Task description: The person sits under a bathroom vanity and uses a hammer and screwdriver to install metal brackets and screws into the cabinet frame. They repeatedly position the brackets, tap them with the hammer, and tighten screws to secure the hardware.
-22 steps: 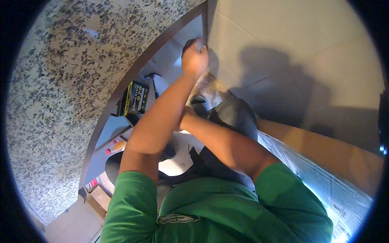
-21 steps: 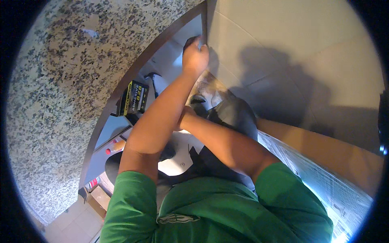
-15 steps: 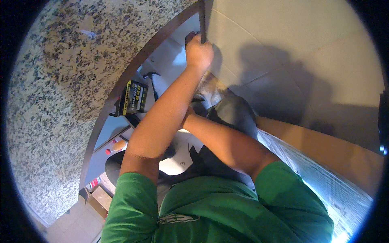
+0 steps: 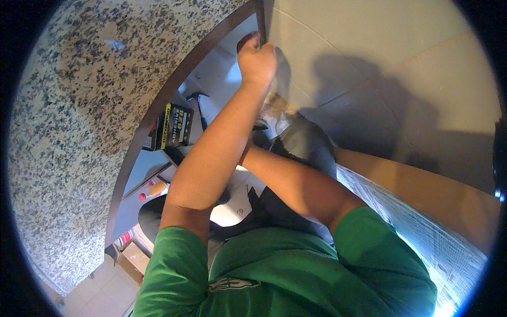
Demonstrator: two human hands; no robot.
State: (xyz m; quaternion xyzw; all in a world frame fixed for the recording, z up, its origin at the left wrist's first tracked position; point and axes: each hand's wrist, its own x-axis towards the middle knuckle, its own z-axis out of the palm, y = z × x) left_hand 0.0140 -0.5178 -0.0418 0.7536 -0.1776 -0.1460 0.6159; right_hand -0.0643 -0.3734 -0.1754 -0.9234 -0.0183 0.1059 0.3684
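My left hand is closed at the far end of the curved brown edge strip, beside the tiled wall. A dark reddish-brown thing shows at its fingers, too little of it visible to name. My right forearm passes under my left forearm, which hides the right hand. Below the granite top, a hammer lies on the pale surface. Next to it stands a black and yellow adhesive tin.
A speckled granite counter fills the left side. Near its lower edge are a bottle with a red cap, a red and white can and a cardboard box. Tiled wall and a tan board bound the right.
My left hand has shifted slightly up and left along the end of the strip. The rest of the scene has moved only slightly in view.
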